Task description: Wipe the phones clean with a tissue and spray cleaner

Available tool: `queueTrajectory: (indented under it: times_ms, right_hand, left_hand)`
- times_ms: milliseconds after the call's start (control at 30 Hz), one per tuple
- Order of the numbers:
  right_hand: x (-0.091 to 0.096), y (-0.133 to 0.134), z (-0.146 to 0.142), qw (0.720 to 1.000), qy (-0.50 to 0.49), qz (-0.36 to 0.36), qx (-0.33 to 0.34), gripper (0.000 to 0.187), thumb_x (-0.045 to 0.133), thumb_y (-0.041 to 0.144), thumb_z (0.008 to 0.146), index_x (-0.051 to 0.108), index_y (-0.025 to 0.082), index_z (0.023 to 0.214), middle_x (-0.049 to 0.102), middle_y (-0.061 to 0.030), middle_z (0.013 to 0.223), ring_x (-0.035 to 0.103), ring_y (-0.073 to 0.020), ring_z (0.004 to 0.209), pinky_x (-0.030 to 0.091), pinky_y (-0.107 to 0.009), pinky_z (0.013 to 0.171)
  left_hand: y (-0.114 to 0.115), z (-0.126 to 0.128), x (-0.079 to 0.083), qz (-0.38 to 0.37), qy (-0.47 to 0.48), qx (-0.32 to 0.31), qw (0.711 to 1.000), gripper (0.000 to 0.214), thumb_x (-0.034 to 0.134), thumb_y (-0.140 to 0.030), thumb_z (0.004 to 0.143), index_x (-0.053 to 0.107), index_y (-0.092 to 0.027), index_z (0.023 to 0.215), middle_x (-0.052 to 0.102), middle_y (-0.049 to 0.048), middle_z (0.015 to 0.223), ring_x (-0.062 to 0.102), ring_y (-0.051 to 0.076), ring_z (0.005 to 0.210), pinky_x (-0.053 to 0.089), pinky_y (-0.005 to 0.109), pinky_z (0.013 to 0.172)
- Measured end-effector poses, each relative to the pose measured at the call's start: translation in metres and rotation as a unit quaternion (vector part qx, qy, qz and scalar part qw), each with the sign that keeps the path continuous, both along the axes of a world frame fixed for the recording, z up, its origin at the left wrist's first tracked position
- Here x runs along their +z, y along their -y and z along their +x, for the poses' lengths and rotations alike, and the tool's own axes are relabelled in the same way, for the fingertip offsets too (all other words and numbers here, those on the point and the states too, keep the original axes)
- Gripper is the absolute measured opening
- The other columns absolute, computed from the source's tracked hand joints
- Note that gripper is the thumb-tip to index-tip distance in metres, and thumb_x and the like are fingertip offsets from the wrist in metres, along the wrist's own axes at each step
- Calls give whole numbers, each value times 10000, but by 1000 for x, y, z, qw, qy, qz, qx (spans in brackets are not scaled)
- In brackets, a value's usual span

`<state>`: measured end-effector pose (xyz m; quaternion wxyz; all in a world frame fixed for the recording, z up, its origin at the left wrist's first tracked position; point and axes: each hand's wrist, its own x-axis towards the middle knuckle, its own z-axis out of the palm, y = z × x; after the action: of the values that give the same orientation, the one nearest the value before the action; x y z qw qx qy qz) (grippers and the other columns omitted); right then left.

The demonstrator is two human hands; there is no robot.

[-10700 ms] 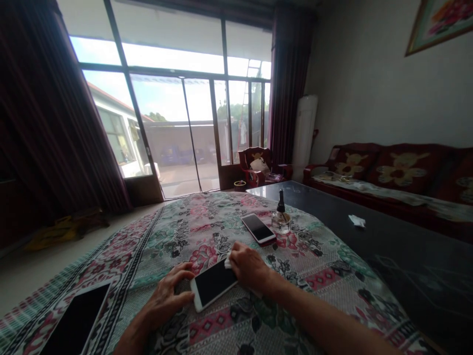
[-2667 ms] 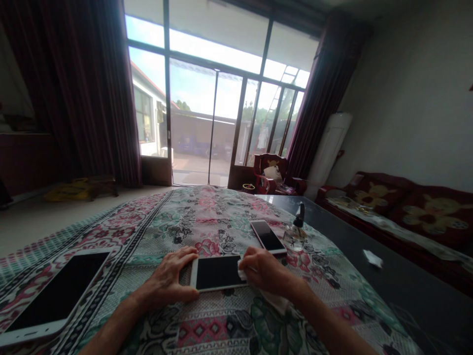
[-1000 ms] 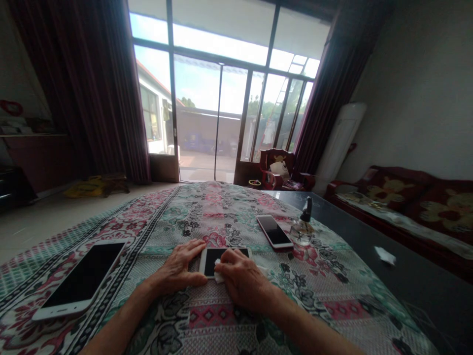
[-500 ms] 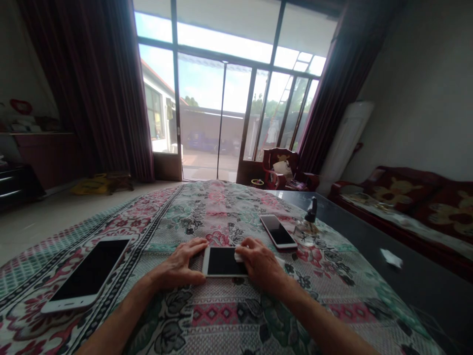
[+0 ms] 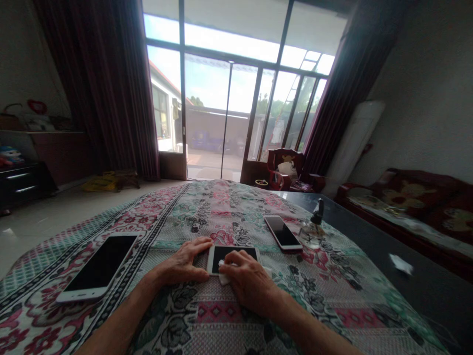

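Observation:
A white-framed smartphone [image 5: 240, 251] lies face up and sideways on the patterned tablecloth [image 5: 218, 197]. My left hand [image 5: 185, 262] grips its left end, thumb at the near corner and fingers at the far one. Pressed to the screen's near edge, a crumpled white tissue [image 5: 224, 279] is pinched in my right hand [image 5: 251, 282], which hides part of the phone. To the left rests a larger white phone [image 5: 99, 264] with a dark screen. Another phone [image 5: 283, 232] sits beyond my right hand, next to a clear spray bottle [image 5: 313, 231] with a black top.
A dark tabletop [image 5: 369, 236] shows right of the cloth, with a crumpled white paper [image 5: 401, 265] on it. A wooden sofa [image 5: 406, 197] stands at the right. Glass doors [image 5: 221, 118] and a chair [image 5: 286, 170] are beyond the table.
My right hand has moved left and nearer across the phone with the tissue, uncovering its right end. My left hand stays at the phone's left end. The whole view has shifted slightly.

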<state>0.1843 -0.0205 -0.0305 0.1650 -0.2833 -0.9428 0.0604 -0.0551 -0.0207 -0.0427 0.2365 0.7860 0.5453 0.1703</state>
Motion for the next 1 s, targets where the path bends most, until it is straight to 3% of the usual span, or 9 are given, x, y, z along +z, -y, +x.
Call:
queueTrajectory:
  times_ms: [333,533,800,1000]
  right_hand:
    - [2,-13,27,999,-46,-20,-15,273,478,64,796,671,230,894,592,-26,928,537,-157,896,412,-283,824]
    - [-2,-6,8,999,-38,-19,23,302,472,61,806,660,240,962,577,-28,967,521,-159,907,415,-288,824]
    - [-3,-6,-29,996,-35,-8,78,238,504,90,796,662,218,920,581,-37,938,510,-169,890,421,-291,831]
    - [-4,-6,-14,996,-44,-22,71,306,486,64,793,656,231,984,588,-39,971,522,-166,898,430,-294,835]
  left_hand:
    - [0,-4,0,-3,23,-10,1000,741,633,-284,685,413,-213,1389,310,47,1513,243,272,1387,206,390,1144]
    - [-5,-2,-5,33,33,-21,999,606,537,-190,732,483,-194,1336,392,50,1466,321,221,1351,225,345,1134]
    - [-3,-1,-8,54,30,-8,998,505,495,-221,810,495,-217,1315,408,39,1456,332,217,1343,232,356,1126]
    - [-5,-1,-8,55,26,-18,998,505,499,-215,806,496,-232,1311,414,29,1452,331,204,1340,236,339,1122]
